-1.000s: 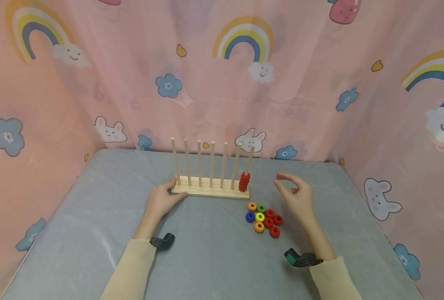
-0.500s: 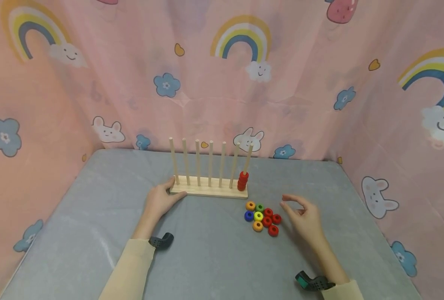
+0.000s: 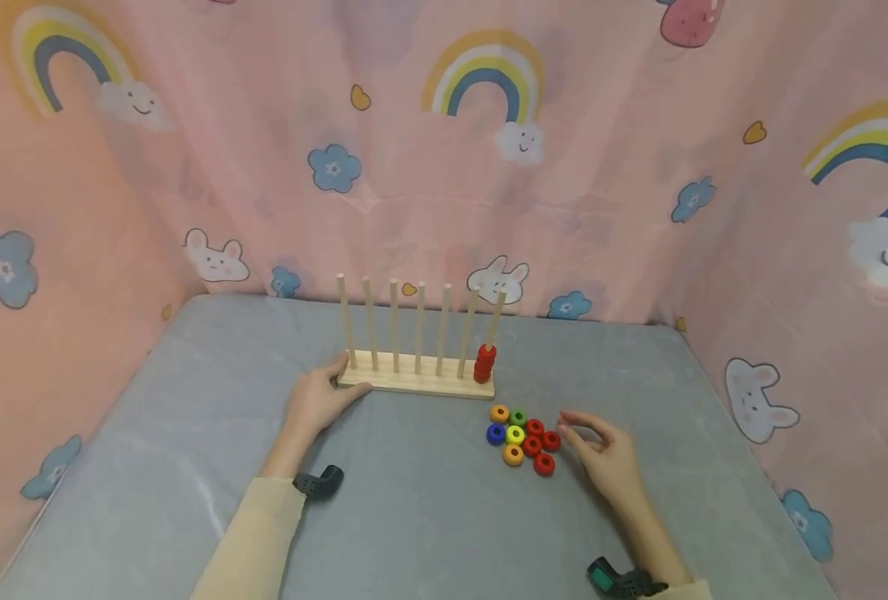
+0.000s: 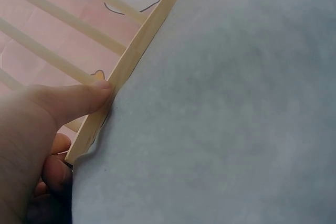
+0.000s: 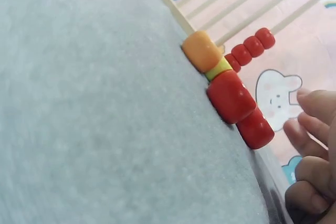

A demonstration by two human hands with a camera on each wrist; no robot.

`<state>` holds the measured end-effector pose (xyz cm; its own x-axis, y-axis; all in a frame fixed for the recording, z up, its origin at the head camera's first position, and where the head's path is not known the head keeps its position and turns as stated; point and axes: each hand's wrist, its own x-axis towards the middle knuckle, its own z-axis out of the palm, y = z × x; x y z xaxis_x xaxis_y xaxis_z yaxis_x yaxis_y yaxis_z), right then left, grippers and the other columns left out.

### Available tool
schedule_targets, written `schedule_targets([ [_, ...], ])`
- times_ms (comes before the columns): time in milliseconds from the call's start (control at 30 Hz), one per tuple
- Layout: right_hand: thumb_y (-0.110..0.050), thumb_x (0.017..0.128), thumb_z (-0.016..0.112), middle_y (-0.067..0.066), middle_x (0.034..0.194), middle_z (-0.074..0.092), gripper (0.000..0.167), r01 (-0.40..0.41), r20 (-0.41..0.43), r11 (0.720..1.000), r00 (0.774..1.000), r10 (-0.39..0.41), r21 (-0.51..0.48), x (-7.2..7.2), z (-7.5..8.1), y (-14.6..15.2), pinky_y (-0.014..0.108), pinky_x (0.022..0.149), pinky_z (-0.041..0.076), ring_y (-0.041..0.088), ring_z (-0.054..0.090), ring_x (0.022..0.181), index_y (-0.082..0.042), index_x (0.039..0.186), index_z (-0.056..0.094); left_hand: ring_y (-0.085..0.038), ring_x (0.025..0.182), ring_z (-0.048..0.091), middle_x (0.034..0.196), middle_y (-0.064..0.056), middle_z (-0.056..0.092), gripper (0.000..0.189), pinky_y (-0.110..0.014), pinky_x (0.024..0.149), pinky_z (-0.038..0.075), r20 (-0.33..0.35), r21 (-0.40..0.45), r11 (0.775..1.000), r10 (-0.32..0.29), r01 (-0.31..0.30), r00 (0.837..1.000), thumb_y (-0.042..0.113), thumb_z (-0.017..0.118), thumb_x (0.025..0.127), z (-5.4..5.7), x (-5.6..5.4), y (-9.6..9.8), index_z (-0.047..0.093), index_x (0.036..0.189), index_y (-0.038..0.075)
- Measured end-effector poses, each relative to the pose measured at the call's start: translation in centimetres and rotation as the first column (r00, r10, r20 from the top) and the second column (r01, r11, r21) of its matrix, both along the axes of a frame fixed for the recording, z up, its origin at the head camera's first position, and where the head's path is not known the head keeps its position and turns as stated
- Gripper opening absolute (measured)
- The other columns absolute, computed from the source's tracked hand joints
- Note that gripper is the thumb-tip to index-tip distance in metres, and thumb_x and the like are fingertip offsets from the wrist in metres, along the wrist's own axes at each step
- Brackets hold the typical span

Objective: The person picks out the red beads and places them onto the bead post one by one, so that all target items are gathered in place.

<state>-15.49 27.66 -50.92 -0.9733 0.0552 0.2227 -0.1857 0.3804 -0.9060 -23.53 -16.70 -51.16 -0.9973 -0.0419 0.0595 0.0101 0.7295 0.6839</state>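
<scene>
Right hand [image 3: 612,467] has neared loose red beads [image 5: 230,97], fingers [image 5: 319,103] empty, gap plain only in wrist view.

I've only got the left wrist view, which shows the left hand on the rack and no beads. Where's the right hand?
Observer: In the head view, the right hand is just to the right of the loose beads, beside the red ones.
Operator: Is it holding one?
Observer: No bead shows in its fingers; the right wrist view shows a gap between them and the nearest red bead.
Operator: What's at the right end of the rack?
Observer: The rightmost peg has a red stack at its foot; the other six are bare.
</scene>
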Motion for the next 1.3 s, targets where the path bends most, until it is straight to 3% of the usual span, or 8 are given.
schedule_targets([
  [133, -0.009, 0.101, 0.074, 0.024, 0.120, 0.075, 0.029, -0.008, 0.060, 1.000, 0.998, 0.008, 0.009, 0.2, -0.5, 0.1, 0.021, 0.056, 0.052, 0.008, 0.078, 0.078, 0.006, 0.126, 0.073, -0.045, 0.142, 0.052, 0.155, -0.018, 0.053, 0.084, -0.060, 0.110, 0.047, -0.001, -0.001, 1.000, -0.005, 0.005, 1.000, 0.050, 0.081, 0.091, 0.1, -0.1, -0.1, 0.050, 0.157, 0.008],
  [333, -0.018, 0.102, 0.074, 0.026, 0.130, 0.070, 0.035, -0.056, 0.146, 0.997, 0.988, 0.047, 0.057, 0.1, -0.6, 0.4, 0.020, 0.074, 0.059, 0.010, 0.078, 0.080, 0.002, 0.132, 0.071, -0.046, 0.138, 0.055, 0.153, -0.020, 0.055, 0.084, -0.060, 0.105, 0.051, -0.009, -0.008, 1.000, -0.001, 0.001, 1.000, 0.050, 0.082, 0.091, 0.1, -0.1, -0.1, 0.050, 0.157, 0.007],
  [433, -0.019, 0.101, 0.075, 0.027, 0.135, 0.068, 0.038, -0.086, 0.185, 0.995, 0.980, 0.076, 0.049, 0.1, -0.3, 0.7, 0.022, 0.061, 0.056, 0.010, 0.071, 0.060, 0.001, 0.133, 0.071, -0.047, 0.137, 0.056, 0.152, -0.021, 0.055, 0.084, -0.060, 0.103, 0.052, -0.012, -0.002, 1.000, 0.000, 0.000, 1.000, 0.049, 0.082, 0.091, 0.0, -0.1, 0.1, 0.050, 0.157, 0.007],
  [600, -0.018, 0.100, 0.077, 0.026, 0.134, 0.069, 0.039, -0.163, 0.213, 0.985, 0.966, 0.146, 0.063, 0.1, -0.2, 1.3, 0.026, 0.038, 0.034, 0.002, 0.035, 0.038, -0.001, 0.134, 0.070, -0.046, 0.138, 0.056, 0.153, -0.020, 0.055, 0.085, -0.059, 0.104, 0.052, -0.003, 0.002, 1.000, -0.001, 0.001, 1.000, 0.049, 0.082, 0.092, -0.1, -0.2, 0.0, 0.048, 0.158, 0.008],
  [700, -0.011, 0.099, 0.076, 0.019, 0.122, 0.075, 0.036, -0.201, 0.187, 0.975, 0.965, 0.182, 0.090, 0.1, -0.4, 1.6, 0.026, 0.036, 0.031, -0.002, 0.029, 0.038, 0.000, 0.133, 0.071, -0.046, 0.138, 0.056, 0.153, -0.020, 0.055, 0.084, -0.059, 0.103, 0.052, -0.001, 0.001, 1.000, -0.002, 0.002, 1.000, 0.049, 0.081, 0.092, -0.1, -0.2, -0.1, 0.049, 0.158, 0.008],
  [800, -0.006, 0.097, 0.076, 0.002, 0.084, 0.075, 0.036, -0.215, 0.175, 0.967, 0.966, 0.190, 0.136, 0.0, -0.5, 1.7, 0.024, 0.036, 0.031, -0.004, 0.028, 0.039, 0.000, 0.132, 0.071, -0.047, 0.137, 0.057, 0.152, -0.021, 0.056, 0.084, -0.060, 0.103, 0.052, -0.001, 0.001, 1.000, -0.004, 0.004, 1.000, 0.049, 0.081, 0.092, 0.0, -0.2, -0.1, 0.049, 0.157, 0.008],
  [933, -0.004, 0.095, 0.078, -0.013, 0.051, 0.041, 0.037, -0.199, 0.197, 0.962, 0.967, 0.162, 0.189, 0.0, -0.5, 1.4, 0.022, 0.038, 0.031, -0.003, 0.027, 0.040, -0.001, 0.131, 0.071, -0.046, 0.137, 0.057, 0.152, -0.021, 0.055, 0.084, -0.059, 0.104, 0.052, 0.002, 0.001, 1.000, -0.007, 0.007, 1.000, 0.049, 0.081, 0.092, 0.0, -0.2, -0.1, 0.049, 0.158, 0.008],
  [1300, -0.003, 0.092, 0.080, -0.010, 0.053, 0.033, 0.037, -0.144, 0.216, 0.956, 0.972, 0.088, 0.257, -0.2, -0.8, 0.8, 0.022, 0.040, 0.029, 0.002, 0.024, 0.042, -0.004, 0.129, 0.073, -0.047, 0.134, 0.059, 0.150, -0.022, 0.057, 0.084, -0.059, 0.102, 0.053, -0.006, -0.002, 1.000, -0.010, 0.010, 1.000, 0.050, 0.081, 0.092, 0.0, -0.1, 0.0, 0.049, 0.157, 0.007],
])
